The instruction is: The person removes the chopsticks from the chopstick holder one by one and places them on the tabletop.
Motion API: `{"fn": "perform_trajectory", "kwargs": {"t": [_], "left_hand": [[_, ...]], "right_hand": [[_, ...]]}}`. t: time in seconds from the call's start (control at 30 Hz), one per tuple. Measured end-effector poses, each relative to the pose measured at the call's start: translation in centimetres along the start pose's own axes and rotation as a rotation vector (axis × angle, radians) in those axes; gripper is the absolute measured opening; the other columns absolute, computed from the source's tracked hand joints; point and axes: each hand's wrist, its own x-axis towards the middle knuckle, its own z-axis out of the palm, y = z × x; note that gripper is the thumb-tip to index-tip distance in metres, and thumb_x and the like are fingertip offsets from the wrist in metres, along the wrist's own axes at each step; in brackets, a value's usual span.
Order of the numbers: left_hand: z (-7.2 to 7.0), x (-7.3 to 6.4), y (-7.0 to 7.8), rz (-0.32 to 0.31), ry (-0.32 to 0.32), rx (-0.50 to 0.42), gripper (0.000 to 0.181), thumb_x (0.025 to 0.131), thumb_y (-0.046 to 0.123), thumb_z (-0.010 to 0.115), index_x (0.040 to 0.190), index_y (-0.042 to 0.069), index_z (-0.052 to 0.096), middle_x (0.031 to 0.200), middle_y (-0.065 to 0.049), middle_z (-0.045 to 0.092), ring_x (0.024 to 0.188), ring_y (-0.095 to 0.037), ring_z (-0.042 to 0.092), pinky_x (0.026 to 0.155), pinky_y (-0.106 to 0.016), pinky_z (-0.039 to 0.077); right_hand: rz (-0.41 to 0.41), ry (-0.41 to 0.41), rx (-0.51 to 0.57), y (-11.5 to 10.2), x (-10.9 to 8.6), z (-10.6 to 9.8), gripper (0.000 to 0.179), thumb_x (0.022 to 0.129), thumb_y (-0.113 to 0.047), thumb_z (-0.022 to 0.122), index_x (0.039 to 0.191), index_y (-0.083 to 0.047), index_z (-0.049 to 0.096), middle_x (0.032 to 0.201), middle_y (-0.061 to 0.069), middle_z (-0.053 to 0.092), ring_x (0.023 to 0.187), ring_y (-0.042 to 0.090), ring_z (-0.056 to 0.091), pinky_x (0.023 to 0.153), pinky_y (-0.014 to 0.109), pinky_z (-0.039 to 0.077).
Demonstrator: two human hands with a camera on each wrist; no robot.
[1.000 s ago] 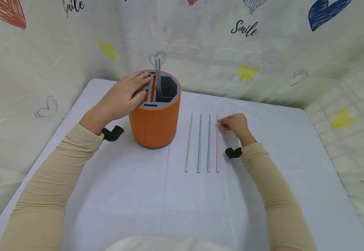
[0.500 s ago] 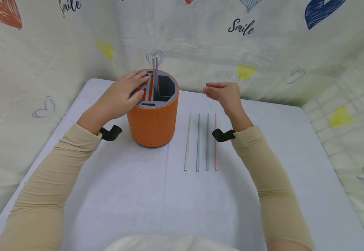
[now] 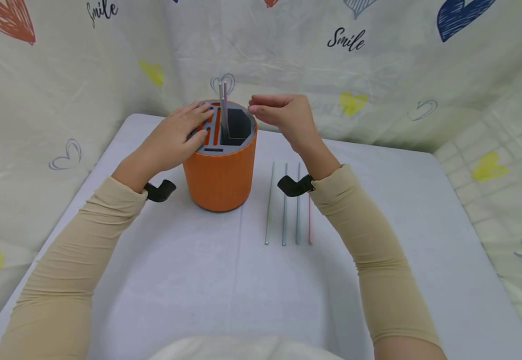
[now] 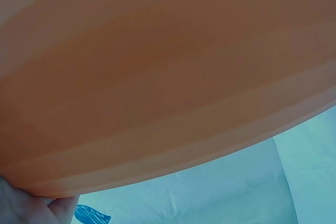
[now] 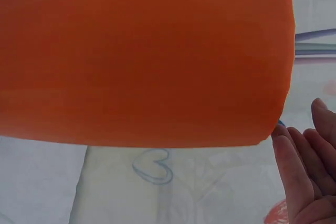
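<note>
An orange round holder (image 3: 218, 182) with a grey slotted top (image 3: 238, 146) stands upright on the table. My left hand (image 3: 173, 135) rests on the left of that top, fingers spread over the slots. Close to the holder's right rim is my right hand (image 3: 288, 112), its fingers extended and nothing visible in them. In the right wrist view, the right hand's fingers (image 5: 294, 174) are straight beside the rim. A few thin sticks (image 3: 223, 112) rise from the holder's dark opening. To its right lie a pale green stick (image 3: 270, 205), two bluish sticks (image 3: 284, 220) and a pink stick (image 3: 310, 225).
A white-covered table (image 3: 198, 290) spreads around the holder. Behind it hangs a pale curtain (image 3: 283, 65) printed with hearts and words. Black wrist-worn pieces (image 3: 160, 191) jut from both sleeves, the right one hanging over the lying sticks.
My right hand has lifted from beside the pink stick and moved left and away to the holder's rim. The pink stick stays on the table. My left hand keeps its place.
</note>
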Motion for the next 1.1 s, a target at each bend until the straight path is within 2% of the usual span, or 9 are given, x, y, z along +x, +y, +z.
{"fn": "perform_trajectory", "kwargs": {"t": [0.27,0.43,0.63,0.87,1.1], "left_hand": [[-0.1,0.1,0.0,0.007,-0.007,-0.004,0.053,0.098,0.033,0.029,0.146,0.011,0.030,0.154,-0.003,0.021,0.144,-0.021,0.010,0.119,-0.041,0.007],[-0.1,0.0,0.1,0.006,-0.011,-0.014,0.053,0.098,0.033,0.029,0.146,0.012,0.030,0.154,-0.003,0.021,0.144,-0.021,0.010,0.119,-0.042,0.008],[0.0,-0.1,0.0,0.004,-0.003,-0.026,0.052,0.098,0.033,0.029,0.146,0.013,0.029,0.154,-0.001,0.021,0.144,-0.020,0.010,0.119,-0.042,0.008],[0.0,-0.1,0.0,0.014,0.005,-0.023,0.053,0.098,0.033,0.029,0.146,0.013,0.030,0.154,-0.001,0.021,0.144,-0.021,0.011,0.118,-0.040,0.009],[-0.2,-0.2,0.0,0.007,0.003,-0.035,0.052,0.098,0.033,0.029,0.146,0.014,0.030,0.154,-0.001,0.021,0.144,-0.020,0.010,0.118,-0.042,0.010]], "right_hand": [[-0.050,-0.087,-0.069,-0.5,0.6,2.0,0.032,0.076,-0.015,0.076,0.106,-0.006,0.071,0.102,0.005,0.071,0.097,0.014,0.066,0.088,0.028,0.053],[-0.053,-0.118,-0.070,-0.4,0.9,2.7,0.029,0.077,-0.015,0.074,0.105,-0.008,0.072,0.101,0.005,0.071,0.098,0.015,0.066,0.088,0.027,0.053],[-0.050,-0.123,-0.018,-0.3,1.2,3.3,0.029,0.078,-0.013,0.074,0.105,-0.004,0.071,0.099,0.007,0.071,0.097,0.016,0.066,0.087,0.027,0.053],[-0.067,-0.130,-0.039,-0.4,1.4,3.5,0.026,0.080,-0.012,0.072,0.103,-0.001,0.071,0.097,0.007,0.071,0.093,0.017,0.066,0.087,0.030,0.054],[-0.096,-0.205,-0.100,-0.4,1.7,3.2,0.027,0.083,-0.014,0.068,0.109,-0.004,0.069,0.104,0.006,0.070,0.099,0.017,0.064,0.090,0.030,0.052]]}}
